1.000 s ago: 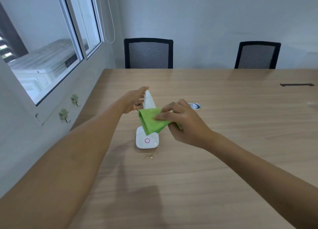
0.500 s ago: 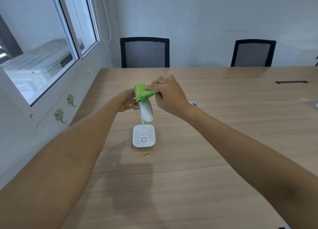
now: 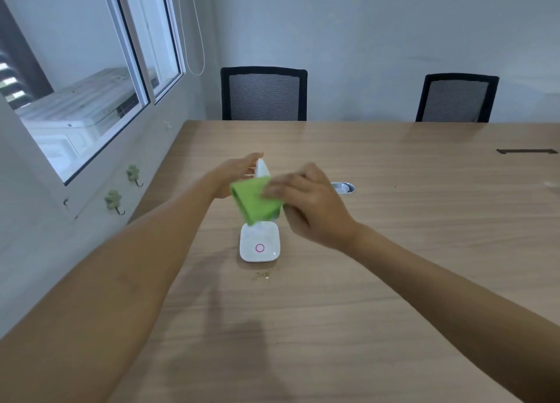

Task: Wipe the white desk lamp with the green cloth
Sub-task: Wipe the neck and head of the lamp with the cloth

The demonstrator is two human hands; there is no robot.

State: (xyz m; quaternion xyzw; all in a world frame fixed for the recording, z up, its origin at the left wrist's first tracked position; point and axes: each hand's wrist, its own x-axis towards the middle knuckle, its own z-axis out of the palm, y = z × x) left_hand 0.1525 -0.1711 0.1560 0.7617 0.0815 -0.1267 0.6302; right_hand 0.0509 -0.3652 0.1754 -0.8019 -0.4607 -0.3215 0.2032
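Note:
The white desk lamp (image 3: 259, 245) stands on the wooden table (image 3: 394, 251), its square base showing a pink ring. Its head (image 3: 261, 168) rises behind the green cloth (image 3: 254, 204). My left hand (image 3: 233, 175) holds the lamp head from the left side. My right hand (image 3: 312, 205) grips the green cloth and presses it against the lamp's lower head and neck, which the cloth hides.
A small scatter of crumbs (image 3: 265, 274) lies just in front of the lamp base. A metal cable grommet (image 3: 344, 187) sits behind my right hand. Two black chairs (image 3: 263, 95) (image 3: 457, 99) stand at the far edge. Wall and window (image 3: 91, 99) run along the left.
My right hand has slid the green cloth down from the top of the lamp head to its lower part. My left hand stays on the lamp head.

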